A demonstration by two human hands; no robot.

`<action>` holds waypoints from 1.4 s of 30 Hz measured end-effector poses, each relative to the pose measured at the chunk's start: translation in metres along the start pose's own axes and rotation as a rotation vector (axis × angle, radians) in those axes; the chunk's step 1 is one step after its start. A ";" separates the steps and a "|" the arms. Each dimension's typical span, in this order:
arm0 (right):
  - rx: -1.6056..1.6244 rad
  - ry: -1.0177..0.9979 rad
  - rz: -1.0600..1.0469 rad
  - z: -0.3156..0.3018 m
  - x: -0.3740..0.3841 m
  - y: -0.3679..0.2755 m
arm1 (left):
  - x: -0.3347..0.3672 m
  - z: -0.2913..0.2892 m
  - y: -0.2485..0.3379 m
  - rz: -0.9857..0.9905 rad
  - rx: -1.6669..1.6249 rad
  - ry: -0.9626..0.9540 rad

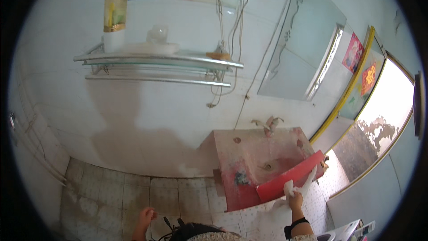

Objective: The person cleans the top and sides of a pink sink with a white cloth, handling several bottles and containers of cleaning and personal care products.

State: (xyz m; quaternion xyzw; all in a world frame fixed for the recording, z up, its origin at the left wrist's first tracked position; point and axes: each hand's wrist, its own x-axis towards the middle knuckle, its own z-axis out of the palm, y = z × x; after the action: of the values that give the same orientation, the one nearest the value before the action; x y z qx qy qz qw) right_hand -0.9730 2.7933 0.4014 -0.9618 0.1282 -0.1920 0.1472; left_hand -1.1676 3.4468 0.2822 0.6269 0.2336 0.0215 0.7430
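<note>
My right hand (295, 200), with a dark band on its wrist, is closed around a crumpled white cloth (289, 189). One strip of the cloth runs up along the bright red front panel (285, 180) of the washbasin. The reddish washbasin (229, 165) has worn, stained patches and a round drain in its bowl. A faucet (269, 126) stands at its back edge. Low and to the left, my left hand (146, 218) hangs away from the basin. Its fingers are loosely curled and apart, with nothing visible in them.
A metal-railed glass shelf (156, 60) on the wall carries a tall container (114, 22) and a pale dish. A mirror (294, 44) hangs above the basin. To the right is a yellow-edged door (352, 87) beside a bright doorway. Wires (240, 27) dangle down the wall.
</note>
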 end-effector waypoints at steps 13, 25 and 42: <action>0.124 -0.006 -0.012 -0.001 -0.027 0.001 | -0.010 0.020 0.036 -0.103 0.064 0.012; 0.097 -0.065 -0.126 0.005 0.003 -0.032 | -0.005 0.039 0.046 -0.085 0.159 -0.044; -0.483 -0.735 -0.887 0.021 0.068 -0.069 | -0.037 0.100 0.054 -0.230 0.173 0.061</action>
State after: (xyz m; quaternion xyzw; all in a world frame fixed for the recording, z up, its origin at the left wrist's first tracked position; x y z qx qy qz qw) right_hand -0.8907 2.8410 0.4284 -0.9328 -0.3028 0.1429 -0.1336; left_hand -1.1491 3.3536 0.3557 0.6568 0.3271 -0.0650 0.6763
